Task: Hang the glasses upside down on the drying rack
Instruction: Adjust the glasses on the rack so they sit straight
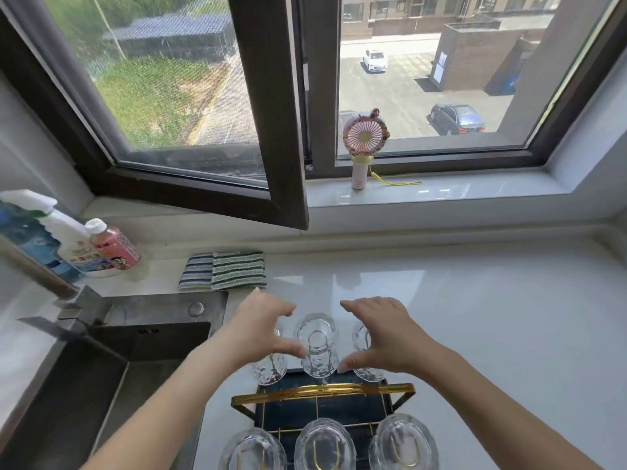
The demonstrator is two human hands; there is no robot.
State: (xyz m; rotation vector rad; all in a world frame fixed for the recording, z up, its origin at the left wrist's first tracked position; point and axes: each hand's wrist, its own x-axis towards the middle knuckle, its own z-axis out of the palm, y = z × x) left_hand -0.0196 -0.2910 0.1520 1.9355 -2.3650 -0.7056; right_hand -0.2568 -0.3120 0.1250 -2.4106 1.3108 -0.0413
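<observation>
2 far glasses (269,366) partly behind hands (263,329)

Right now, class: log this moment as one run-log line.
rack: six glasses hung upside down | left hand: open, above far-left glass | right hand: open, above far-right glass

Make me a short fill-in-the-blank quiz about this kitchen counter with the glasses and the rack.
1. The glasses on the rack all hang ____ down.
2. The rack's handle is ____ in colour.
3. The small pink fan stands on the window ____.
4. The left hand and right hand hover above the rack's far row, and both are ____.

Missing words: upside; gold; sill; empty
</observation>
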